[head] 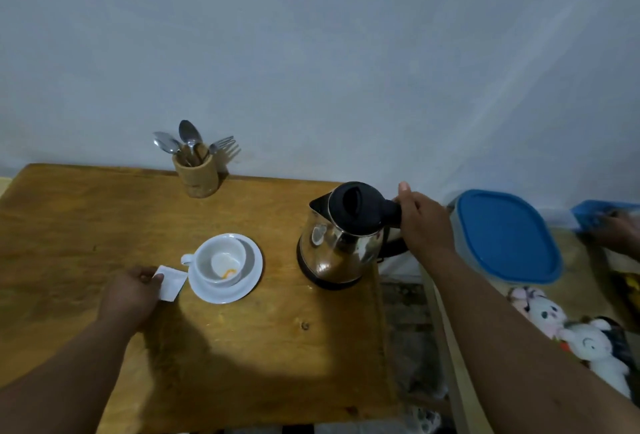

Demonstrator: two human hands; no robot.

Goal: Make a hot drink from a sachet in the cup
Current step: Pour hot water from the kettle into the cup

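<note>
Table (86, 225): wooden top, set against a pale wall; carries all items listed below except the container.

Cup (220, 263): white, upright on a white saucer (249, 274), near the middle of the table, handle pointing left. Inside, at the bottom, a small orange-yellow deposit.

Sachet (170, 283): white, flat, lying on the table just left of the saucer, its right corner at or over the saucer's rim. Its left edge sits under the thumb and fingertips of the left hand (133, 295); the fingers (147, 277) are curled and pinch that edge, the rest of the packet projecting right toward the cup.

Kettle (337, 239): polished metal body, black lid and black handle, standing on its dark base at the right edge of the table, spout toward the upper left. Well apart from the cup, to its right.

Right hand (424, 225): wrapped around the kettle's handle from the right side, fingers clenched on it, thumb raised above the grip.

Utensil holder (196, 175): wooden cylinder at the table's rear edge, holding spoons and a fork.

Container (507, 236): pale, with a blue lid, off the table to the right, just behind the right hand.
</note>
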